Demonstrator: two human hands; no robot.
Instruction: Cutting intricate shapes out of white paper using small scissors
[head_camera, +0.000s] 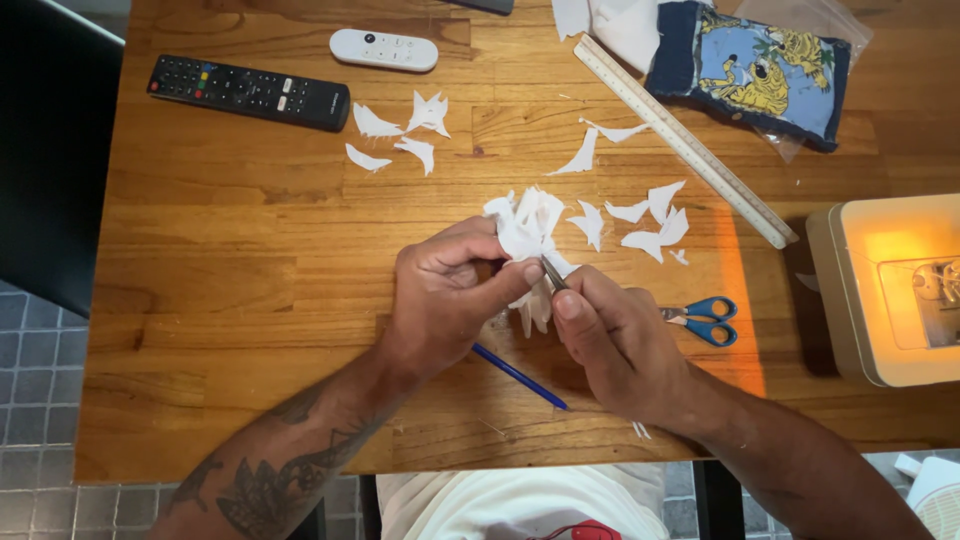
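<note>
The left hand pinches a crumpled piece of white paper just above the middle of the wooden bench. The right hand is closed around a thin metal blade tool, its tip against the paper. Cutting cleanly probably calls for short, light strokes directed away from the left fingers. White paper scraps lie to the right, blue-handled scissors beside the right hand, a blue pen nearer.
</note>
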